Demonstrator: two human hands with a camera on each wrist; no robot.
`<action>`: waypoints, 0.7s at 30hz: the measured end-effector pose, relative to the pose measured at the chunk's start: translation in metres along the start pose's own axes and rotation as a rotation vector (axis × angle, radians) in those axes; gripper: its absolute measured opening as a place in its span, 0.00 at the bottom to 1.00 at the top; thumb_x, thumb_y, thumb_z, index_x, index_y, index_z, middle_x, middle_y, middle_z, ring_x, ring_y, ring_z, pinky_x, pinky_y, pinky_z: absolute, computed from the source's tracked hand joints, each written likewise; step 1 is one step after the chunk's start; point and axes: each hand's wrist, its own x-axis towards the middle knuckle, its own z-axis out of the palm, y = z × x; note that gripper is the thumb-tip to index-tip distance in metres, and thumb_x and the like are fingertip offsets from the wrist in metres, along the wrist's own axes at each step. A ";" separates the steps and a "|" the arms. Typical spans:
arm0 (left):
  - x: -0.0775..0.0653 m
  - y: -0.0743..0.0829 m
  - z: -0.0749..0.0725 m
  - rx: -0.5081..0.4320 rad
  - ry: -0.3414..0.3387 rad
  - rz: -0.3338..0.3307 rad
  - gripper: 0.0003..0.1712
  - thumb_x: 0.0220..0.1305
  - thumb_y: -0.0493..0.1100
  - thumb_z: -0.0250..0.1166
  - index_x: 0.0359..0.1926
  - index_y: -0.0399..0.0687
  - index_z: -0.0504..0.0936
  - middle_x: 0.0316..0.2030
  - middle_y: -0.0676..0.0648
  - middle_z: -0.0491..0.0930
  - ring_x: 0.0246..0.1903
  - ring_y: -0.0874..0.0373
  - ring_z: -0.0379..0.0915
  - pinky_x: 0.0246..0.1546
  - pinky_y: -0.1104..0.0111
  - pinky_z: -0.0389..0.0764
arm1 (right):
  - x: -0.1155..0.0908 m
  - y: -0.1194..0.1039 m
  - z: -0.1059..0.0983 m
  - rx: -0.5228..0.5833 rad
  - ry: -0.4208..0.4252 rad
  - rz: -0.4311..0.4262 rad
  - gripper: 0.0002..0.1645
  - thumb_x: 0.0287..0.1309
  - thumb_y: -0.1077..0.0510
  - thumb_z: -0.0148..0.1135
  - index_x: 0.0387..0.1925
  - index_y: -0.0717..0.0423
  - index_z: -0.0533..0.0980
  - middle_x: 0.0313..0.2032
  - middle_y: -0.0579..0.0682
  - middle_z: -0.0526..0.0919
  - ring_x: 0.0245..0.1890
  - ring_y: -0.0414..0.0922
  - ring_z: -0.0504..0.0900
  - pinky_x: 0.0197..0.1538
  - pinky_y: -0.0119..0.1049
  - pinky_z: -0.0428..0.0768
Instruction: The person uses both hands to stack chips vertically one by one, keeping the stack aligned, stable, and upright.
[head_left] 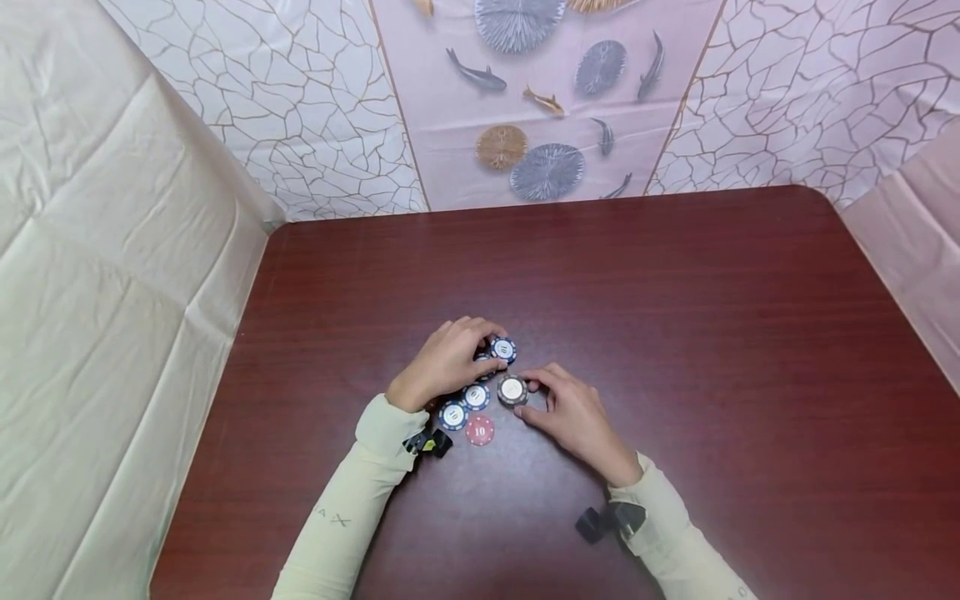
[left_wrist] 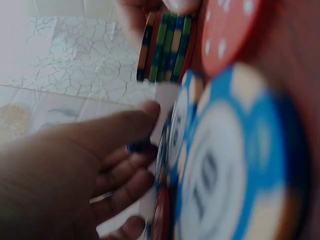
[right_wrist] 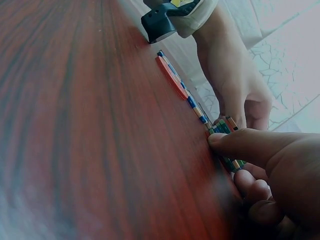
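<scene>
In the head view my left hand pinches a blue-and-white poker chip between thumb and fingers, just above other blue chips. Only a sliver of that chip's blue edge shows in the left wrist view. Thumb and fingers of my right hand grip the sides of a short stack of poker chips with a dark-rimmed chip on top. Green, red and dark rims line the stack's side in the left wrist view. Two blue chips marked 10 and a red chip lie flat nearby.
The chips lie on a dark red-brown wooden table. Patterned cloth hangs behind its far edge, and pale cloth covers the left side. Each wrist carries a small black camera, one of them close to the blue chips.
</scene>
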 end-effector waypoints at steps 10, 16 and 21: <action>-0.015 -0.015 -0.009 -0.358 -0.055 0.075 0.22 0.63 0.51 0.79 0.56 0.57 0.85 0.45 0.58 0.80 0.47 0.59 0.72 0.53 0.61 0.74 | -0.002 0.002 0.002 0.022 0.001 -0.025 0.29 0.52 0.52 0.82 0.56 0.50 0.86 0.38 0.42 0.81 0.26 0.33 0.71 0.30 0.34 0.70; -0.015 -0.011 -0.011 -0.370 -0.164 0.172 0.21 0.63 0.51 0.79 0.55 0.59 0.86 0.49 0.59 0.82 0.52 0.61 0.73 0.59 0.62 0.73 | -0.003 0.002 0.002 0.010 0.001 -0.012 0.29 0.52 0.52 0.82 0.56 0.53 0.85 0.38 0.42 0.82 0.25 0.33 0.70 0.32 0.36 0.69; -0.013 -0.005 -0.011 -0.334 -0.179 0.203 0.21 0.60 0.49 0.79 0.54 0.57 0.86 0.48 0.58 0.82 0.51 0.61 0.74 0.58 0.63 0.74 | -0.001 0.003 0.001 0.002 0.010 -0.022 0.29 0.52 0.52 0.82 0.56 0.53 0.85 0.38 0.43 0.82 0.25 0.32 0.70 0.32 0.37 0.68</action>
